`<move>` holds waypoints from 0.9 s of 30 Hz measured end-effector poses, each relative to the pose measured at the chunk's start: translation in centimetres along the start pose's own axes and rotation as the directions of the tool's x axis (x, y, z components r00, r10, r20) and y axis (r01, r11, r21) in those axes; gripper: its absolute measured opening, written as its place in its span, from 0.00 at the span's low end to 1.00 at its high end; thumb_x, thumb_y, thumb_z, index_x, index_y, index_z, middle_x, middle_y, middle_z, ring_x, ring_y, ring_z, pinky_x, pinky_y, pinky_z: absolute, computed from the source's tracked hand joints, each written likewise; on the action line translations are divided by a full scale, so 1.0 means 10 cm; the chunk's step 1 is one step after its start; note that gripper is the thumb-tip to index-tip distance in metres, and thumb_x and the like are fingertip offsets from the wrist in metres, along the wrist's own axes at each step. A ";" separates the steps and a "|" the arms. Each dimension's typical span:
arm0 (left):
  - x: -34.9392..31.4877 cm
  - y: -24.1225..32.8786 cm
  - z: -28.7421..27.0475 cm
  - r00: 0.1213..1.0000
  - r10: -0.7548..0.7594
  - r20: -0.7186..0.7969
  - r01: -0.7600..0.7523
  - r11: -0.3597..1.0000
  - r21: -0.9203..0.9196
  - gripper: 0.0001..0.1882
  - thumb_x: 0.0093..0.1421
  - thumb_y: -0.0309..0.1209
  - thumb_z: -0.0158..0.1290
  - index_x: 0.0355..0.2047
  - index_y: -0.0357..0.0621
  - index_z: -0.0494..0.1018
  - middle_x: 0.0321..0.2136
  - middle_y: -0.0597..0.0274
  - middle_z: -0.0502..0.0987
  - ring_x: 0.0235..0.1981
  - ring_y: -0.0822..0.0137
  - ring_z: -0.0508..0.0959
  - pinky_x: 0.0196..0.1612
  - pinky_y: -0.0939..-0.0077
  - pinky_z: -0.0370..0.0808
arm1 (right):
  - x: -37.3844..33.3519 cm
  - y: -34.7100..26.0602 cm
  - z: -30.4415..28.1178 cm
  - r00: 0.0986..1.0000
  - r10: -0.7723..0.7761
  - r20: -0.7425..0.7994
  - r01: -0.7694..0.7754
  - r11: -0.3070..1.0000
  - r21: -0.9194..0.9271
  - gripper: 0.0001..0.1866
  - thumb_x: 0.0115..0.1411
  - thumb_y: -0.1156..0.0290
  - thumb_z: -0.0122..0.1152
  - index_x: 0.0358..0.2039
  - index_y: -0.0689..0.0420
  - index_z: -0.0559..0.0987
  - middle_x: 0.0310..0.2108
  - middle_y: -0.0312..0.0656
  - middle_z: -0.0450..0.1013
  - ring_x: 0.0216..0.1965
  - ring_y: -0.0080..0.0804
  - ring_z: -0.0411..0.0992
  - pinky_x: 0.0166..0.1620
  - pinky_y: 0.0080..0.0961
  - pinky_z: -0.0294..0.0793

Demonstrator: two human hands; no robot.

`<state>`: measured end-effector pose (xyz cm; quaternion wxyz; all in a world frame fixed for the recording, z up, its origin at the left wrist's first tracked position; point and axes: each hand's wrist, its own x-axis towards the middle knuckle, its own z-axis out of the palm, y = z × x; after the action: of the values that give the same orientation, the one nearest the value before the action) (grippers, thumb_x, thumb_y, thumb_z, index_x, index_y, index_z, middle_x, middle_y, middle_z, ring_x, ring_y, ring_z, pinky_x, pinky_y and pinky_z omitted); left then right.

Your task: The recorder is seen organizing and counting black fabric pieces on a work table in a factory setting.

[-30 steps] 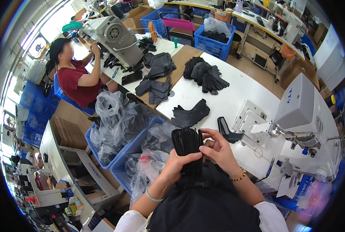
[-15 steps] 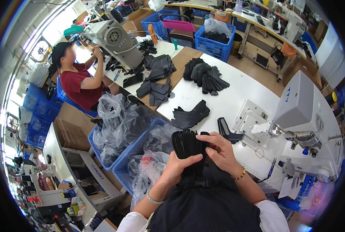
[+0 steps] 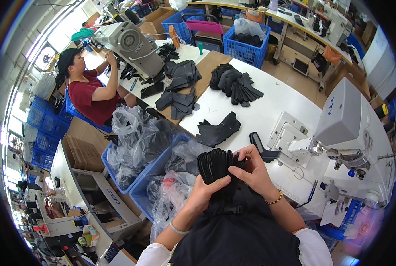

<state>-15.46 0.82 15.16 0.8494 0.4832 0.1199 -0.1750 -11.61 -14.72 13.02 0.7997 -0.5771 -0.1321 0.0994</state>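
Note:
A thick stack of black fabric pieces (image 3: 214, 166) stands on edge in front of my apron. My left hand (image 3: 203, 193) is closed round its left side, the thumb pressed across the near face. At the stack's right end, my right hand (image 3: 252, 170) pinches the last few pieces between thumb and fingers. Just beyond, a small pile of black cut pieces (image 3: 219, 129) rests on the white table. One black piece with a grey inset (image 3: 262, 148) lies beside the sewing machine's plate (image 3: 291, 141).
A sewing machine (image 3: 351, 124) stands at the right of the white table (image 3: 269, 95). More black pieces (image 3: 236, 85) are fanned out farther back. Blue crates (image 3: 138, 188) with plastic bags sit at my left. A person in a red shirt (image 3: 89, 93) works at another machine (image 3: 131, 48).
My right fingers have lifted and curled round the pieces at the stack's right end, where they lay flatter before. My left hand keeps its hold on the stack.

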 end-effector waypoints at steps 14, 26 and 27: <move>0.00 -0.05 -0.01 1.000 0.008 0.018 -0.009 0.999 0.039 0.19 0.52 0.29 0.59 0.42 0.36 0.68 0.37 0.65 0.72 0.36 0.75 0.72 0.40 0.80 0.69 | 0.03 -0.08 -0.13 0.972 -0.118 0.205 0.193 0.896 -0.399 0.25 0.46 0.82 0.50 0.49 0.60 0.66 0.43 0.38 0.68 0.42 0.23 0.66 0.47 0.21 0.64; -0.04 -0.04 0.00 0.993 0.062 0.098 -0.074 0.988 0.133 0.24 0.53 0.29 0.57 0.50 0.37 0.64 0.42 0.64 0.70 0.44 0.73 0.69 0.47 0.78 0.66 | 0.00 -0.05 0.00 0.999 0.015 0.040 -0.009 0.989 -0.149 0.21 0.46 0.76 0.67 0.34 0.54 0.63 0.35 0.38 0.66 0.42 0.22 0.64 0.48 0.20 0.63; -0.04 -0.05 -0.01 0.993 0.061 0.097 -0.074 0.988 0.134 0.24 0.53 0.29 0.57 0.50 0.37 0.64 0.42 0.64 0.70 0.44 0.73 0.69 0.47 0.78 0.66 | -0.01 -0.06 0.00 0.999 0.015 0.039 -0.009 0.989 -0.148 0.21 0.46 0.76 0.67 0.34 0.54 0.63 0.35 0.38 0.66 0.42 0.22 0.64 0.48 0.20 0.63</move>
<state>-16.03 0.74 14.93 0.8243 0.5355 0.0515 -0.1763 -11.69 -14.96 13.61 0.7514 -0.6335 -0.1516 0.1057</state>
